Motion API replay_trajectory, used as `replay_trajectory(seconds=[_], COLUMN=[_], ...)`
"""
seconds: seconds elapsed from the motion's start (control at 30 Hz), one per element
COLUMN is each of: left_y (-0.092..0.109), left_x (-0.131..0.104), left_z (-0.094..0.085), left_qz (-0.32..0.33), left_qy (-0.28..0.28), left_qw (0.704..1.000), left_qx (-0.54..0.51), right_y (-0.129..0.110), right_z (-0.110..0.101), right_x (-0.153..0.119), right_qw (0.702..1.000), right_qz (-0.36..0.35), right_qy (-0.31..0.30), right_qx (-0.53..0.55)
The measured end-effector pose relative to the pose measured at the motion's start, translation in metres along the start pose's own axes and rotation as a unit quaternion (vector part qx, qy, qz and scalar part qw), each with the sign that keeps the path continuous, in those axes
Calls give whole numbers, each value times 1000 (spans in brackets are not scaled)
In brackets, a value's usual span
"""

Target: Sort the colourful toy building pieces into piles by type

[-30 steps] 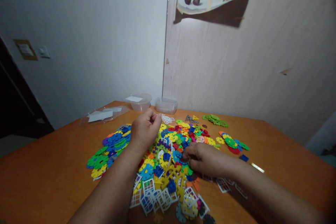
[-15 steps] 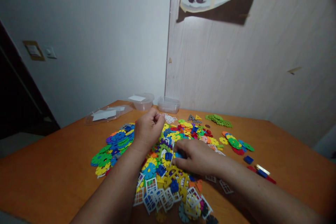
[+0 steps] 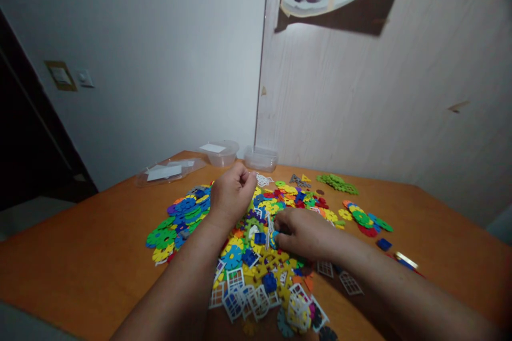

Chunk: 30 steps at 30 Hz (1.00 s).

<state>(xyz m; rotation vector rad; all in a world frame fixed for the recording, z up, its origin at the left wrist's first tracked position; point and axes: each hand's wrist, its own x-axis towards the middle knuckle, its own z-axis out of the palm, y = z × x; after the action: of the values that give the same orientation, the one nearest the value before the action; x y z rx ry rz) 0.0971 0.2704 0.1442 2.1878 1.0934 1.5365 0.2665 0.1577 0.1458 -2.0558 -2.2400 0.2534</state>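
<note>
Over the left part of a heap of mixed plastic building pieces [image 3: 236,253], my left hand [image 3: 234,194] is closed in a fist; whatever its fingers may hold is hidden. My right hand [image 3: 306,230] is low over the heap's middle, its thumb and fingers closed on a small white lattice window piece [image 3: 269,232] that stands nearly upright. Close to that piece lie a blue block [image 3: 260,238] and a blue notched disc [image 3: 232,257]. More white window pieces [image 3: 258,301] lie at the near side of the heap.
Clear plastic tubs [image 3: 261,159] and a flat clear lid or bag with a paper label [image 3: 165,172] stand along the back. Green pieces [image 3: 338,184], grey pieces [image 3: 299,181] and stacked discs [image 3: 362,218] sit apart on the orange table [image 3: 100,245]. A blue block [image 3: 384,244] lies right.
The whole view has shifted slightly, so things appear a little further right. The white window piece at my right hand has turned and shows more of its lattice. Both hands stay nearly in place.
</note>
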Motion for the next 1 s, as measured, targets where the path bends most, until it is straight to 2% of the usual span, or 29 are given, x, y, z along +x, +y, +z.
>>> replay_trajectory(seconds=[0.3,0.57,0.87,1.0], left_y=[3,4,5,9], left_x=[0,-3,-5,-4], left_z=[1,4,6,4], left_qz=[-12,1,12,22], left_qy=[-18,-61,-142,-167], left_qw=[1000,998,989,985], left_qx=[5,10,38,43], right_y=[-4,-4,25,32], right_z=[-4,-4,0,5], right_x=[4,3,-5,-10], right_qw=[996,995,999,994], right_qz=[-11,-28,8,3], right_qy=[-32,-8,43,71], right_qx=[-77,-91,15,77])
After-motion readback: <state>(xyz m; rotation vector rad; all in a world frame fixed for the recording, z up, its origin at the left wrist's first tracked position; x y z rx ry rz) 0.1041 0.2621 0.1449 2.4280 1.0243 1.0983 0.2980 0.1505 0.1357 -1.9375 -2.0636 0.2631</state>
